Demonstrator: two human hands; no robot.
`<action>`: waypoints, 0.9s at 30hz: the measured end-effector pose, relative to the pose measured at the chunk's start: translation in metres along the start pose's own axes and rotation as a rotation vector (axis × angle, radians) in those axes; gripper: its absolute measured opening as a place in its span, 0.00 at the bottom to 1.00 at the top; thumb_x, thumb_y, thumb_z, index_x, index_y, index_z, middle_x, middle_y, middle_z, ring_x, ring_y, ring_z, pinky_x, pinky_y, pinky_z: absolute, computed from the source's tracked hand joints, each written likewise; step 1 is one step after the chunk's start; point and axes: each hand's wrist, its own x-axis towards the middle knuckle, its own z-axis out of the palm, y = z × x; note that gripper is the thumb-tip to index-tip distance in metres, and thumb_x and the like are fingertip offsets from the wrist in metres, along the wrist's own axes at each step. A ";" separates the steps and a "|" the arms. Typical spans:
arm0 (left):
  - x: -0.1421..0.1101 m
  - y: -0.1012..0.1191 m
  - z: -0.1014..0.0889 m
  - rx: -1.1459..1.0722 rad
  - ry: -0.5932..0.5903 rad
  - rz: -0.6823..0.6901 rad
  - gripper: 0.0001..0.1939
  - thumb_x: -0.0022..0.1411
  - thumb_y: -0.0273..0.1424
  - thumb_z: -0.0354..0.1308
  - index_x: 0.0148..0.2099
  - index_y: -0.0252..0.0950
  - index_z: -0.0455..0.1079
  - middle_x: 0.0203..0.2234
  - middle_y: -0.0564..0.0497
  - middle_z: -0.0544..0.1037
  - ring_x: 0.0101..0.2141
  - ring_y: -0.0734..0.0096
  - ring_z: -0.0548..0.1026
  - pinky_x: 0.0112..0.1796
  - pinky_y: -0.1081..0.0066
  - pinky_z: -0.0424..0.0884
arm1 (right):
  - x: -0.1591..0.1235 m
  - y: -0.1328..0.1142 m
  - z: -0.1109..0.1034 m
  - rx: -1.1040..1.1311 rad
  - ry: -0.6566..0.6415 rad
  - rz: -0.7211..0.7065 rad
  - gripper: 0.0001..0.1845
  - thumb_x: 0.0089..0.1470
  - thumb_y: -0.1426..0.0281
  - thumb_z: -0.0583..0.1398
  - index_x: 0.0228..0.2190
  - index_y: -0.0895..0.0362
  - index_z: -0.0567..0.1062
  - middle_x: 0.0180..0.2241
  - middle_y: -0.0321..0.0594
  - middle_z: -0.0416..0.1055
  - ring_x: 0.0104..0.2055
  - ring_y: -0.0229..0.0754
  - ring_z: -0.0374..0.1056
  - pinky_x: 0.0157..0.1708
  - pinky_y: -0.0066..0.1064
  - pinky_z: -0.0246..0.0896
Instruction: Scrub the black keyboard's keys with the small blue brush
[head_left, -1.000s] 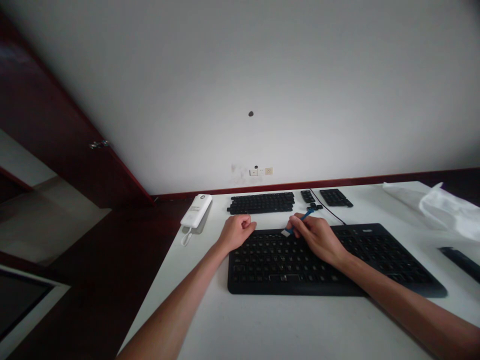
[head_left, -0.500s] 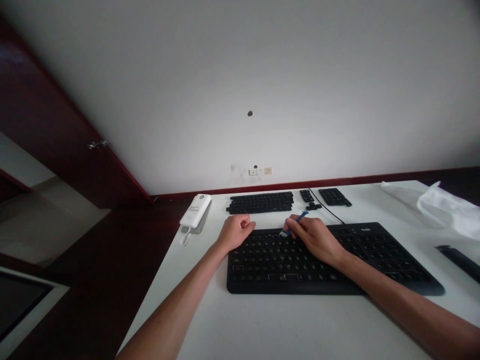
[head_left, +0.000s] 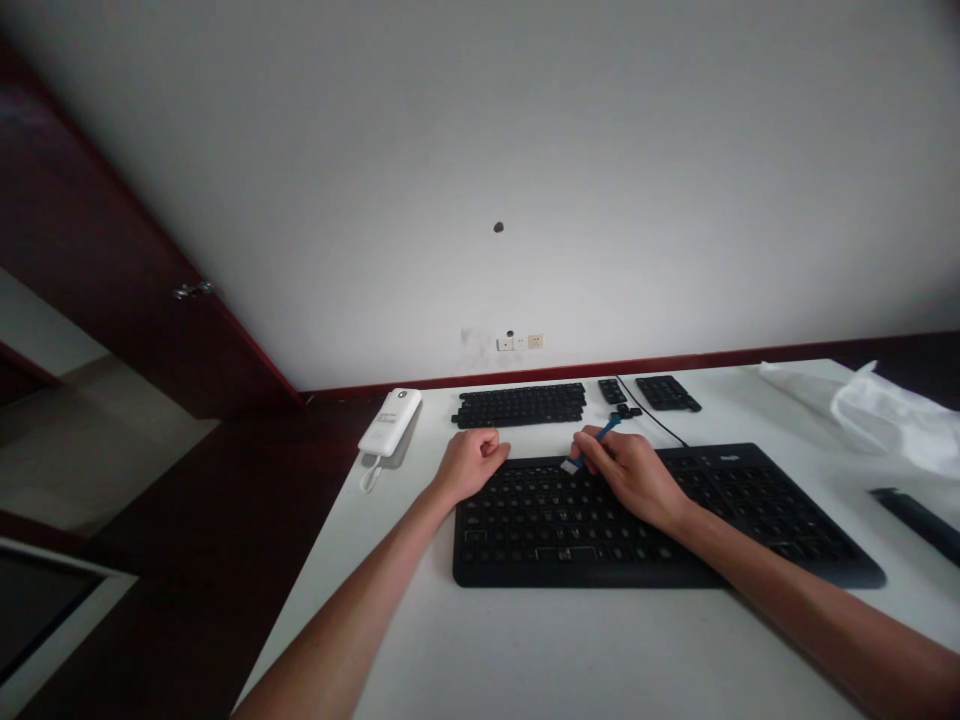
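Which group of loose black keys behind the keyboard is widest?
The leftmost group, just beyond the left hand; it is far wider than any other.

Fixtures and loose items noted, clock positions from mid-view.
At 8 o'clock, a white power bank [head_left: 391, 420], dark round mark at its far end, white loop [head_left: 370, 476] at its near end, sits at the table's [head_left: 480, 650] left edge; at 3 o'clock I record a crumpled, translucent white bag [head_left: 892, 415] on the right side; the grey-white wall [head_left: 675, 180] shows a dark hole [head_left: 499, 227] at 12, with a smaller hole [head_left: 510, 333] just above the socket plates [head_left: 520, 343] and smudges [head_left: 474, 345] beside them, over dark red skirting [head_left: 427, 382]; at 9, a dark red door [head_left: 112, 230] with metal handle [head_left: 193, 291].
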 end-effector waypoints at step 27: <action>0.000 0.002 0.000 -0.006 -0.003 -0.017 0.22 0.65 0.37 0.54 0.24 0.36 0.48 0.19 0.58 0.54 0.23 0.77 0.54 0.29 0.72 0.51 | 0.001 0.005 0.002 0.060 -0.017 -0.005 0.28 0.69 0.50 0.50 0.32 0.55 0.78 0.24 0.36 0.71 0.28 0.43 0.68 0.33 0.33 0.60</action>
